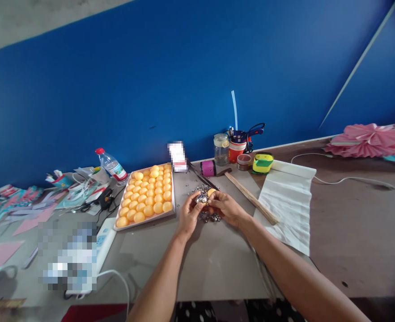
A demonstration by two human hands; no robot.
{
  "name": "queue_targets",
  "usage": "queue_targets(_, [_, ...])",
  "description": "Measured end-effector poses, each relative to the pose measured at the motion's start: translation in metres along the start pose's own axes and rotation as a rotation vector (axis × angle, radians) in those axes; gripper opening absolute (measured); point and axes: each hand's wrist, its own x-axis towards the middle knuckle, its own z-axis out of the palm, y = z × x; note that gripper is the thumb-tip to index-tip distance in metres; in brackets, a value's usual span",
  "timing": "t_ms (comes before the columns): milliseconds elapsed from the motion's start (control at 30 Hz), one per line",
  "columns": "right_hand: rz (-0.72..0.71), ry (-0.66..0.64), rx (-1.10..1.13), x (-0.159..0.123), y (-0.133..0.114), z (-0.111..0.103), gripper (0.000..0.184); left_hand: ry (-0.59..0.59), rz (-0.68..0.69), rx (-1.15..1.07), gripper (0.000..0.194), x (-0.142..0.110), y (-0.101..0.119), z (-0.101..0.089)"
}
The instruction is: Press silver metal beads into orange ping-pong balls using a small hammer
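Observation:
My left hand (189,214) and my right hand (226,207) meet over the table's middle, fingers curled. Between them they hold an orange ball (211,192) partly covered with small shiny silver pieces (202,198). A loose heap of the same silver pieces (210,218) lies on the table right under my hands. To the left stands a white tray (173,210) filled with several plain orange balls (146,197).
A wooden-handled hammer (251,198) lies to the right, beside a white cloth (289,210). Along the blue wall stand a glass jar (221,150), a cup of tools (237,150), a purple spool (208,168) and a water bottle (112,166). Paper scraps and cables clutter the left.

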Motion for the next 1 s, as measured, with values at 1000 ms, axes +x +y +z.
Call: queue_targets(1000, [-0.277,0.092,-1.783,0.0,0.001,-0.003,0.024,0.013,-0.183,-0.429,0.04,0.007,0.01,0.0])
